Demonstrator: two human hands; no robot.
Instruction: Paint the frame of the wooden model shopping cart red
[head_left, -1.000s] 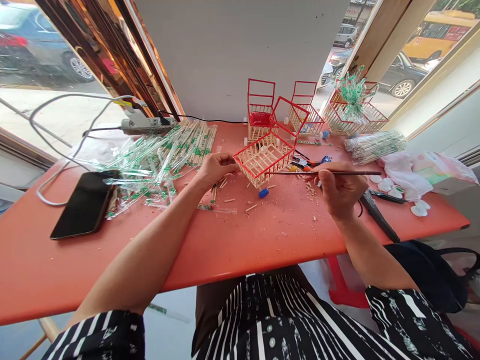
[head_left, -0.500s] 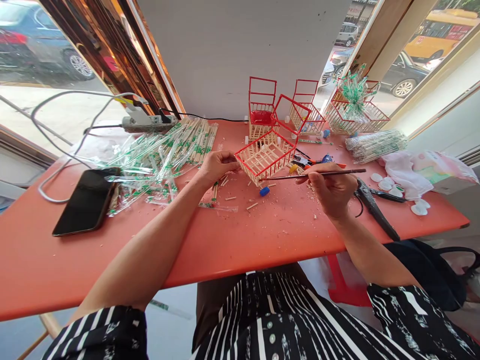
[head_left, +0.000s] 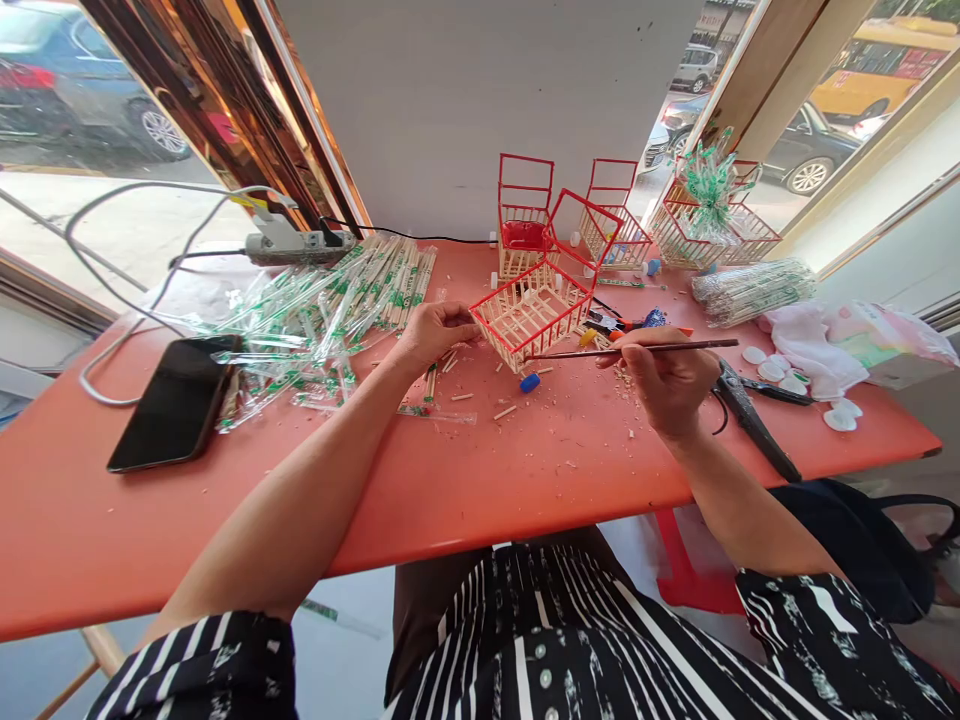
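Observation:
My left hand [head_left: 437,335] pinches the left corner of a small shopping cart [head_left: 541,327] built from wooden sticks, with a red-painted rim and handle frame. The cart is tilted, and blue and white wheels show beneath and behind it. A slim dark paintbrush [head_left: 667,346] is gripped in my right hand [head_left: 670,385]. Its tip meets the cart's lower front corner. Just below that corner is a blue cap-like wheel [head_left: 529,383]. More stick carts stand behind: one with a red seat [head_left: 523,236] and another beside it [head_left: 611,236].
Wrapped chopsticks and plastic sleeves [head_left: 315,335] lie left, by a phone [head_left: 176,400] and a power strip [head_left: 300,247]. To the right are a chopstick bundle [head_left: 752,292], a black-handled tool [head_left: 757,425], white discs [head_left: 841,414] and a cart with green-white wrapping [head_left: 712,195]. Wood scraps litter the orange-red table [head_left: 465,500].
My right hand and the paintbrush have shifted slightly to the right, the tip sliding a little along the cart's lower edge. My left hand and the cart stay in place.

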